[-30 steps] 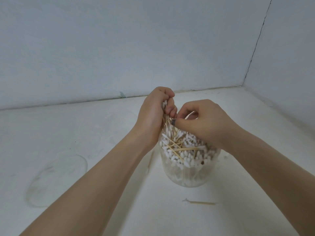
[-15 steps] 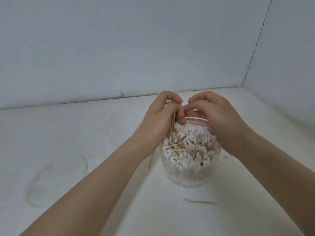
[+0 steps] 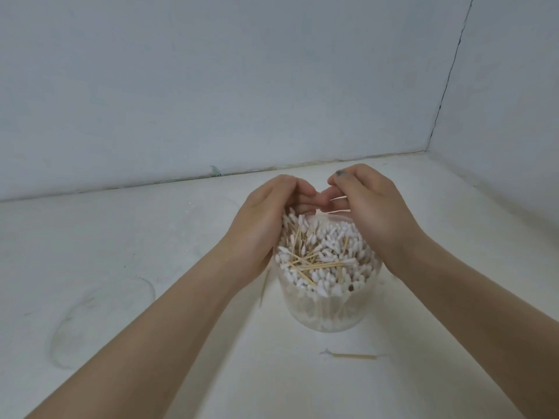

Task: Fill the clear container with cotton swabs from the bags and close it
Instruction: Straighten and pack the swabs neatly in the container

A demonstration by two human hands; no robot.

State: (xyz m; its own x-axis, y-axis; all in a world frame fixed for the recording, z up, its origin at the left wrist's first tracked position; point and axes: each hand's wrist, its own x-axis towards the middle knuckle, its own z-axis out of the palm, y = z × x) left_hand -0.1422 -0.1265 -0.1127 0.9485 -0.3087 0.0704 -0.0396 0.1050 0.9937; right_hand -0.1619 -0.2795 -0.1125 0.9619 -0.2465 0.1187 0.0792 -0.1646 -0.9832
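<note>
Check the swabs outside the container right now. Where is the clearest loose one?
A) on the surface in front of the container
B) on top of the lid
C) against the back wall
A: one loose swab lies flat on the white surface, nearer the camera than the clear container.

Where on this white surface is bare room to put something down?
Bare room lies behind the hands, toward the back wall. It is crowded around the clear container: both hands, a loose swab in front, another at left, a clear lid further left.
</note>
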